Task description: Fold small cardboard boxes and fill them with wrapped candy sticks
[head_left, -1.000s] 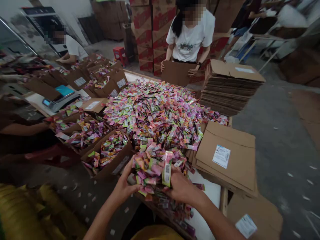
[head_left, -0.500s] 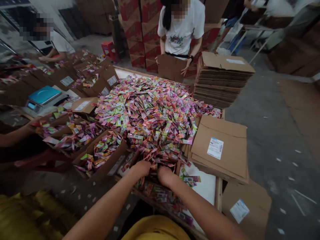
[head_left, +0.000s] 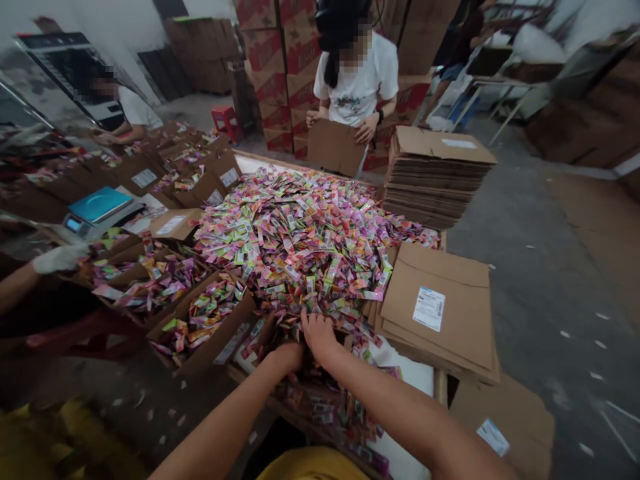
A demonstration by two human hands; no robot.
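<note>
Fingers (head_left: pixel 306 319) of right hand (head_left: pixel 317 333) spread loose on near edge of sachet pile (head_left: pixel 305 233); left hand (head_left: pixel 286 357) just below that edge, fingers buried, grip impossible to tell.

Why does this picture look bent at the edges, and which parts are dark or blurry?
Head view: a wide lens bows the edges, so the cardboard stack and floor lean outward. The sachet pile is evenly lit and sharp; the right hand on it is clear, the left hand sits in shadow. The lower left corner is dark and smeared.
</note>
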